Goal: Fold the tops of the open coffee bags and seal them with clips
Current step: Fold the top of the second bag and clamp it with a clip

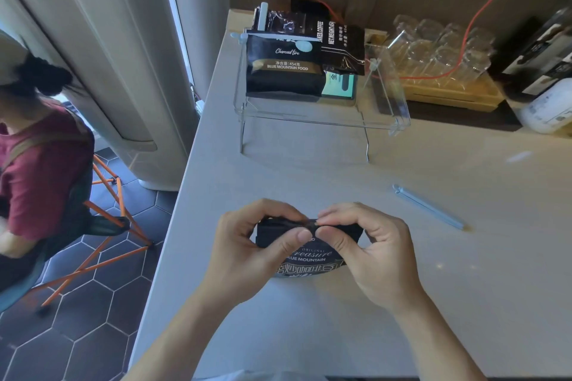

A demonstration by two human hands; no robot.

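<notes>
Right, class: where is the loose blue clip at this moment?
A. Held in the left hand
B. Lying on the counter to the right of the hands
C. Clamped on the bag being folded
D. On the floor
B: the blue clip lies free on the counter, right of both hands pinching the coffee bag.

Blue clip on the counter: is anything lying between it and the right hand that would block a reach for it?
Nothing visible does. The blue clip lies alone on the counter, to the right of the right hand, with bare surface between them. Both that hand and the left hand are pinching the folded top of the coffee bag.
</notes>
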